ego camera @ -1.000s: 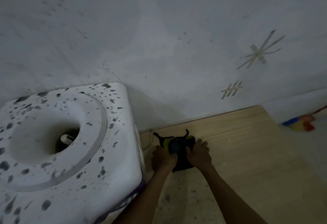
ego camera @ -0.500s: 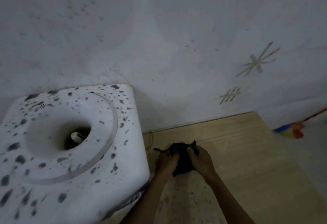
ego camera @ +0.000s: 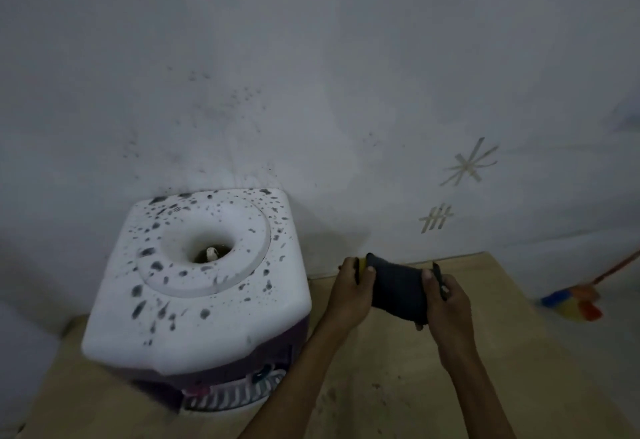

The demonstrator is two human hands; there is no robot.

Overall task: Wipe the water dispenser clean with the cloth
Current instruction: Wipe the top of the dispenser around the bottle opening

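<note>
Two hands, left hand (ego camera: 351, 291) and right hand (ego camera: 446, 303), grip the dark cloth (ego camera: 398, 289) beside the spattered dispenser (ego camera: 194, 314).

**What sits around me**

In front of me rises a pale grey painted wall (ego camera: 346, 57), flecked with small dark specks. On its right side I see two marks of beige tape: a star-shaped cross (ego camera: 468, 164) above, and a little tally-like cluster (ego camera: 435, 218) below it. Under me lies a light wooden board surface (ego camera: 398, 386). Far right, blurred, a blue, yellow and red broom head (ego camera: 571, 305) with an orange handle leans near the wall.
</note>
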